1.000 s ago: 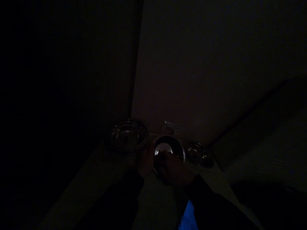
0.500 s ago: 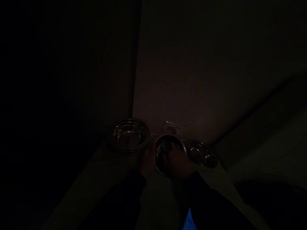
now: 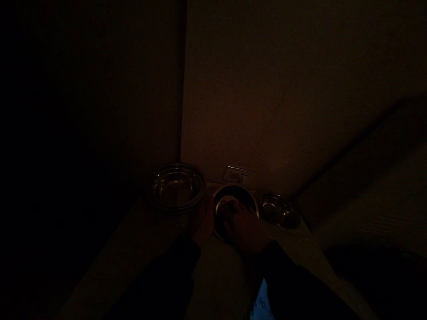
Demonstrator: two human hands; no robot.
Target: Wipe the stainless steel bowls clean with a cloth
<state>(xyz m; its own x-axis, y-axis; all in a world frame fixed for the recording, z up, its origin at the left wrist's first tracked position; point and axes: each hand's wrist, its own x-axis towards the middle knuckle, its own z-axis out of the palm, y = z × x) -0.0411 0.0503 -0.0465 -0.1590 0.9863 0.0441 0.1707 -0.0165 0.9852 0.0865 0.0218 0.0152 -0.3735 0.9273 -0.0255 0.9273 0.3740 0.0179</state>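
The scene is very dark. A round metal bowl (image 3: 257, 209) stands at the middle of the tabletop, near the wall. My left hand (image 3: 203, 223) rests along its left outer side, fingers stretched out and touching it. Down inside the bowl is my right hand (image 3: 246, 227), its fingers bent toward the bottom. What lies under those fingers is too dark to make out. Left of my left hand sits a wider shiny metal bowl (image 3: 176, 166), seemingly stacked in another. A smaller metal bowl (image 3: 280, 211) is to the right of my right hand.
Behind the middle bowl, a wall socket plate (image 3: 239, 174) is set low on the wall (image 3: 240, 98). The pale tabletop (image 3: 220, 280) narrows toward the wall. A bluish patch (image 3: 263, 302) shows beside my right forearm. Dark shapes lie at the lower right.
My right hand has shifted slightly within the bowl, its fingers now more bent. The left hand keeps its place at the side. The whole view has moved a little.
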